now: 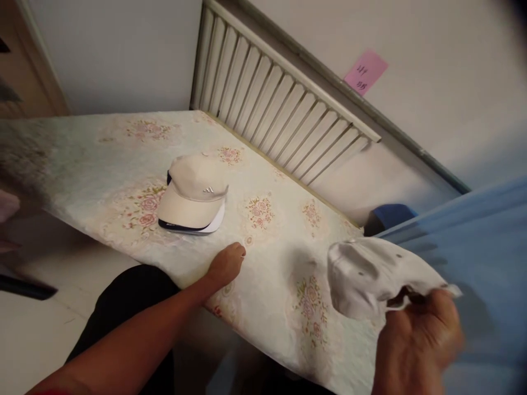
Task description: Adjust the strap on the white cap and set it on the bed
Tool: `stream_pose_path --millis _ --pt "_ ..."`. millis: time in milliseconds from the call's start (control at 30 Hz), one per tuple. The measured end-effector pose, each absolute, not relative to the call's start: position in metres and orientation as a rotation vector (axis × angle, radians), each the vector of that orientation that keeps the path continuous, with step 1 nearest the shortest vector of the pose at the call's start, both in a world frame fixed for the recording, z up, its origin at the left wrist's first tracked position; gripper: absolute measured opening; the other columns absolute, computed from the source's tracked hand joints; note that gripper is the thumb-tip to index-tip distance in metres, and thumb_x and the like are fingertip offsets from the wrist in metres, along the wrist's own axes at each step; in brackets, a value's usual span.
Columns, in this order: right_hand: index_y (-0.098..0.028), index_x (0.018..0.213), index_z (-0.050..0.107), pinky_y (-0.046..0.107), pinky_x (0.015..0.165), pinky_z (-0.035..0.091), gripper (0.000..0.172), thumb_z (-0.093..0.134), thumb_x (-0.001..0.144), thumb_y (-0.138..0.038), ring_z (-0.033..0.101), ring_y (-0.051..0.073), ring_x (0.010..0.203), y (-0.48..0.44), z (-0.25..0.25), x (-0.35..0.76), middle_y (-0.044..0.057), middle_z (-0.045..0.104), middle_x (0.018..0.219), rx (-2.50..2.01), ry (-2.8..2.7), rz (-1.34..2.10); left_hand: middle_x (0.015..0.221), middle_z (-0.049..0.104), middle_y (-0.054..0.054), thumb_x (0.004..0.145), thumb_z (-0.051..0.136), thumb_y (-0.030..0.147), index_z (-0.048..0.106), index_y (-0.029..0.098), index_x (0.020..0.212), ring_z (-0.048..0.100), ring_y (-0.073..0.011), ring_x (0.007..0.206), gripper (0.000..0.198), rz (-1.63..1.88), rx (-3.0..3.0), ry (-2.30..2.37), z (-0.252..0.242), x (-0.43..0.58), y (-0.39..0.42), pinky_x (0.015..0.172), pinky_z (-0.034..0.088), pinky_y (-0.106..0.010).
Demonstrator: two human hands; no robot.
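My right hand (424, 334) grips a white cap (362, 274) by its edge near the back opening, holding it above the right end of the table. My left hand (228, 264) is closed in a fist, resting at the table's near edge with no object visible in it. Just beyond the left hand sits a stack of caps: a beige cap (197, 178) with a small logo lies on top, and a dark brim and a white brim (216, 220) show below it.
A floral cloth covers the table (280, 263). Behind it is a radiator (272, 93), with a pink note (366, 71) on the wall. Blue fabric (486, 247) hangs at right, beside a dark blue object (389, 218). Part of another person's hand (8, 206) shows at far left.
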State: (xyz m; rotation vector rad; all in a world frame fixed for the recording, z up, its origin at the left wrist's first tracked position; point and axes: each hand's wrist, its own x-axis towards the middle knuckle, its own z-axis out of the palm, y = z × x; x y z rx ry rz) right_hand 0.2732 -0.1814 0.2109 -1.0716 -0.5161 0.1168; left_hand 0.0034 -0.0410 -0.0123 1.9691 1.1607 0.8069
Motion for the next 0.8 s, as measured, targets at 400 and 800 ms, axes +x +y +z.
stream_pose_path --millis 400,800 --pt "-0.022 0.088 0.056 0.04 0.082 0.054 0.031 0.067 0.062 -0.009 0.066 0.018 0.085 -0.194 0.109 0.201 -0.002 0.067 0.086 -0.843 -0.003 0.929 0.085 0.057 -0.004 0.078 0.041 0.017 0.055 0.019 0.077 0.053 -0.0179 0.085 0.014 0.876 2.001 1.199 -0.015 0.0 -0.046 0.083 0.041 -0.031" --pt "-0.023 0.075 0.05 0.037 0.079 0.054 0.03 0.069 0.058 -0.007 0.066 0.015 0.072 -0.201 0.078 0.153 -0.005 0.065 0.072 -0.778 -0.026 1.15 0.078 0.059 -0.002 0.084 0.043 0.029 0.055 0.019 0.086 0.056 -0.0164 0.073 0.016 1.019 1.783 1.101 0.052 0.025 -0.143 0.069 0.043 -0.028"
